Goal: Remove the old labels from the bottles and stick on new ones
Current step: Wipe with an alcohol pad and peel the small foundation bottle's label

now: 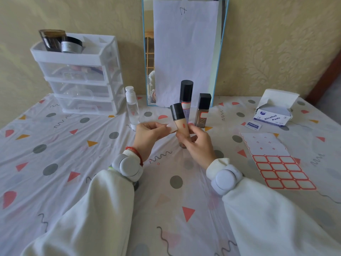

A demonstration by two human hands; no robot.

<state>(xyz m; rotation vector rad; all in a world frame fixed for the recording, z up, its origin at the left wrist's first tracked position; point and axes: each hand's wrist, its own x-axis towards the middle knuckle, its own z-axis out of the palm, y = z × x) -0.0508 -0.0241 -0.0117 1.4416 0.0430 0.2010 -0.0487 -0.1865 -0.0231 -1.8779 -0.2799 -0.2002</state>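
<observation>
Hands met above the middle of the tabletop (110, 191), which wore a white cloth printed with triangles, dots and squiggles; the right hand (198, 145) gripped a beige foundation bottle (181, 125) with a black cap, its fingers (186, 140) curled round the lower body so that the bottle stood nearly upright, tilted a little to the left; the left hand (149, 134) pinched a small white label (171, 128) between thumb and fingers, the label's free end touching or just beside the bottle's left side, though I could not tell whether it adhered there; a small red mark showed on the bottle's front; behind the hands, toward the far edge, stood a tall dark-capped bottle (186, 97) and a square-capped brown bottle (203, 111), each bearing a red-bordered label, both just in front of a blue-framed mirror (224, 52) covered by a sheet of white paper; left of them stood a clear bottle (132, 106) with a white cap; a white drawer unit (79, 74) occupied the far left corner, with two dark jars on its top; near the right edge lay a label sheet (276, 161), its lower rows of red-bordered labels unpeeled; beyond it, toward the far right corner, sat an open box of alcohol pads (273, 113) with one sachet (253, 125) beside it.
</observation>
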